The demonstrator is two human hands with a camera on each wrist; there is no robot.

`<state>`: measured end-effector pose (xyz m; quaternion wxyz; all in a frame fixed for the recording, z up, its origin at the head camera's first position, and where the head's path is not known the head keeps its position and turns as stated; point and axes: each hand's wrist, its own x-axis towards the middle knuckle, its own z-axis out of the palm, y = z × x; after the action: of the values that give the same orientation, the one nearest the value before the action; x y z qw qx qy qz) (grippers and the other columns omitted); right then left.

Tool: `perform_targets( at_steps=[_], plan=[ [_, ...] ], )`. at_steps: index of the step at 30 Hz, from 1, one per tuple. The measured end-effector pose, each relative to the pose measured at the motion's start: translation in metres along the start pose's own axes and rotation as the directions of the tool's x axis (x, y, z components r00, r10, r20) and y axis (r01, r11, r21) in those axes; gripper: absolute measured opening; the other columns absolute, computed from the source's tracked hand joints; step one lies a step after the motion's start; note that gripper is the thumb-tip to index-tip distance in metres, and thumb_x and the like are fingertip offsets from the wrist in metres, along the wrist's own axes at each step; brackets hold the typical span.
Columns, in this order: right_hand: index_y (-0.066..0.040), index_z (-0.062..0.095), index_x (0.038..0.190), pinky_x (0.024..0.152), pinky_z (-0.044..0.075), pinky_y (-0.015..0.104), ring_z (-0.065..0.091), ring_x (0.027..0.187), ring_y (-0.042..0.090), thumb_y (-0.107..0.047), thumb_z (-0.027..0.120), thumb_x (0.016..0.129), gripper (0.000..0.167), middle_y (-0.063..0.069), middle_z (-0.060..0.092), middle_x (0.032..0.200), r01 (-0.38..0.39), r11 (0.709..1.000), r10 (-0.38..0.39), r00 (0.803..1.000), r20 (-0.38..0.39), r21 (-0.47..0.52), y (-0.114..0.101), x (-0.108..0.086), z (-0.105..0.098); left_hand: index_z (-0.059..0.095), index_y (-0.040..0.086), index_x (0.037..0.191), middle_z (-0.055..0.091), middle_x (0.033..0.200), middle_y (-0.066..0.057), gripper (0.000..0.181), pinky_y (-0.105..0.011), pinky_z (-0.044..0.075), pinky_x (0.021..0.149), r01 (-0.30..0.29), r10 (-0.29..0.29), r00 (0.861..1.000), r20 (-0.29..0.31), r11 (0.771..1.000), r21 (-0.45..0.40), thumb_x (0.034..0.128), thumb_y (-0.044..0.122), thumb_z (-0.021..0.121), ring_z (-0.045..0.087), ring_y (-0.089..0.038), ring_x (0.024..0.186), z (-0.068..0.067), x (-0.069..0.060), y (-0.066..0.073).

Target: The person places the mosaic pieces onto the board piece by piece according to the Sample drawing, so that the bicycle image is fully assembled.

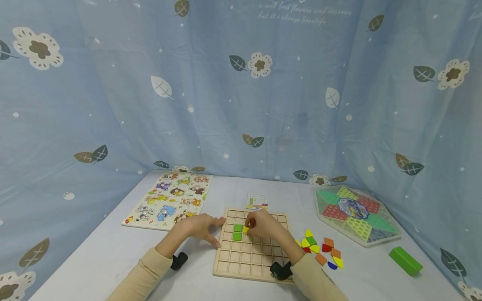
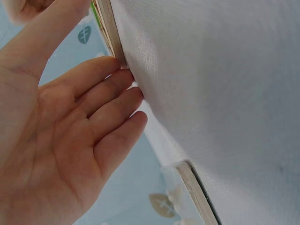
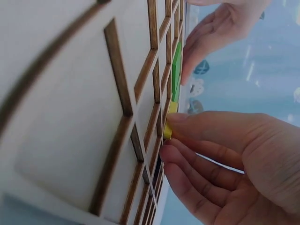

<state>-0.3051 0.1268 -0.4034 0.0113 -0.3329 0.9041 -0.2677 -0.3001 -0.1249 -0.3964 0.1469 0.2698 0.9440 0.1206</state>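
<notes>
Animal puzzle (image 1: pixel 169 200), at left on the bench (image 1: pixel 94 271). Next, the left hand (image 1: pixel 196 225), fingers extended and thumb set wide, touches the left edge of the wooden grid board (image 1: pixel 241 267). Two green squares (image 1: pixel 237 232) lie in adjoining cells, one behind the other. Just right of them, over the board, a yellow piece (image 3: pixel 168 122) is pinched between thumb and fingers of the right hand (image 1: pixel 263 225). Farther right: loose coloured pieces (image 1: pixel 321 259), a star-patterned game board (image 1: pixel 352 209) and a green block (image 1: pixel 406 261).
</notes>
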Motion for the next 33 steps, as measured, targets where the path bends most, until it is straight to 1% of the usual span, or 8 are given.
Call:
perform_targets(
  at_steps=[3, 9, 14, 18, 23, 29, 33],
  plan=[
    [-0.004, 0.070, 0.087, 0.058, 0.049, 0.023, 0.055, 0.065, 0.009, -0.003, 0.079, 0.078, 0.013, -0.002, 0.061, 0.073, -0.006, 1.000, 0.006, 1.000, -0.020, -0.012, 0.000, 0.001, 0.001, 0.044, 0.019, 0.147, 0.045, 0.147, -0.007, 0.087, -0.045, 0.036, 0.109, 0.004, -0.004, 1.000, 0.001, 1.000, -0.004, 0.0726, 0.051, 0.078, 0.042, -0.030, 0.134, 0.000, 0.000, 0.000],
    [-0.004, 0.069, 0.086, 0.059, 0.050, 0.024, 0.056, 0.066, 0.010, -0.002, 0.079, 0.077, 0.014, 0.000, 0.061, 0.075, -0.028, 1.000, 0.028, 0.999, -0.035, 0.002, -0.001, 0.000, 0.001, 0.044, 0.018, 0.146, 0.046, 0.146, -0.008, 0.088, -0.045, 0.036, 0.108, 0.009, -0.009, 1.000, -0.002, 1.000, -0.011, 0.0720, 0.050, 0.078, 0.042, -0.030, 0.133, 0.000, -0.001, -0.001],
    [-0.005, 0.069, 0.083, 0.062, 0.051, 0.023, 0.057, 0.069, 0.010, -0.001, 0.077, 0.079, 0.010, -0.001, 0.062, 0.076, -0.024, 1.000, 0.024, 1.000, -0.010, 0.016, -0.003, -0.001, 0.000, 0.044, 0.019, 0.146, 0.046, 0.146, -0.008, 0.088, -0.045, 0.036, 0.108, 0.007, -0.007, 1.000, -0.003, 1.000, -0.005, 0.0714, 0.051, 0.078, 0.042, -0.030, 0.133, 0.001, -0.001, -0.002],
    [-0.005, 0.070, 0.086, 0.063, 0.052, 0.022, 0.058, 0.070, 0.010, 0.001, 0.075, 0.081, 0.009, -0.001, 0.063, 0.078, -0.019, 0.999, 0.019, 1.000, 0.008, 0.030, -0.004, -0.004, -0.002, 0.044, 0.019, 0.146, 0.045, 0.147, -0.006, 0.088, -0.045, 0.036, 0.109, 0.002, -0.002, 1.000, -0.001, 1.000, 0.000, 0.0716, 0.052, 0.078, 0.042, -0.029, 0.134, 0.001, 0.000, -0.002],
    [-0.003, 0.070, 0.089, 0.064, 0.052, 0.023, 0.058, 0.072, 0.011, 0.003, 0.073, 0.082, 0.010, 0.003, 0.065, 0.081, 0.008, 1.000, -0.008, 1.000, -0.006, 0.015, -0.005, -0.015, -0.008, 0.045, 0.018, 0.146, 0.044, 0.147, -0.003, 0.088, -0.044, 0.036, 0.109, -0.003, 0.003, 1.000, -0.002, 1.000, 0.003, 0.0716, 0.052, 0.078, 0.042, -0.029, 0.134, 0.002, 0.000, -0.002],
    [-0.002, 0.070, 0.092, 0.065, 0.053, 0.023, 0.060, 0.074, 0.014, 0.004, 0.073, 0.080, 0.013, 0.006, 0.067, 0.086, 0.048, 0.998, -0.049, 0.998, -0.026, -0.038, -0.002, -0.033, -0.019, 0.045, 0.019, 0.146, 0.043, 0.148, -0.002, 0.087, -0.044, 0.036, 0.109, -0.015, 0.015, 1.000, -0.003, 1.000, -0.009, 0.0721, 0.051, 0.078, 0.041, -0.029, 0.134, 0.001, 0.000, -0.002],
    [-0.002, 0.070, 0.094, 0.068, 0.055, 0.029, 0.061, 0.078, 0.018, 0.004, 0.074, 0.080, 0.016, 0.006, 0.067, 0.088, 0.062, 0.997, -0.064, 0.997, -0.030, -0.054, 0.005, -0.049, -0.030, 0.044, 0.019, 0.146, 0.043, 0.148, -0.002, 0.087, -0.044, 0.036, 0.109, -0.021, 0.021, 1.000, 0.000, 1.000, -0.009, 0.0723, 0.051, 0.078, 0.040, -0.029, 0.135, 0.002, 0.001, -0.003]
  ],
)
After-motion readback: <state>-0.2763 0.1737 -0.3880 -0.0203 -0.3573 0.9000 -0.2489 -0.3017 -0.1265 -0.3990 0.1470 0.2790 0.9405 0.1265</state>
